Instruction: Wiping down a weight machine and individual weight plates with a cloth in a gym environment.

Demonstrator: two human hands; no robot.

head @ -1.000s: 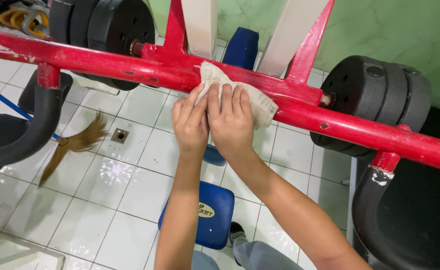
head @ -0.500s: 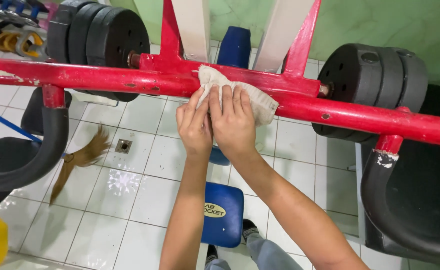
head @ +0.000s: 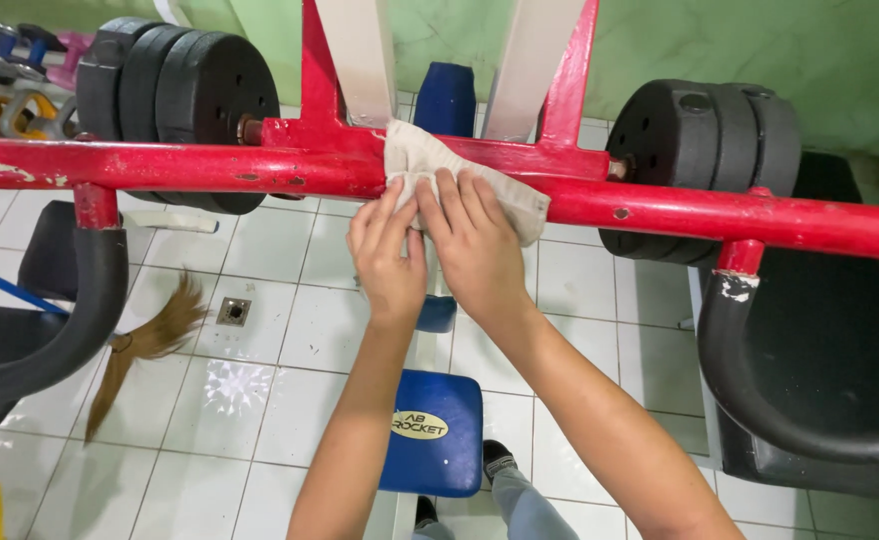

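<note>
Over the red bar (head: 210,170), both hands, left (head: 388,255) and right (head: 475,245), press flat, fingers unclenched, on the draped cloth (head: 430,160).

Gym, black weight plates (head: 210,110), red machine frame (head: 210,168), dumbbells (head: 5,100)

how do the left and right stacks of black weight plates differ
The left weight stack sits behind the red bar near the dumbbell rack; the right weight stack sits lower, overlapping the bar in front of a black pad. The left one shows a broad, flat plate face; the right shows a recessed hub. Both are black, three plates, flanking the cloth.
</note>
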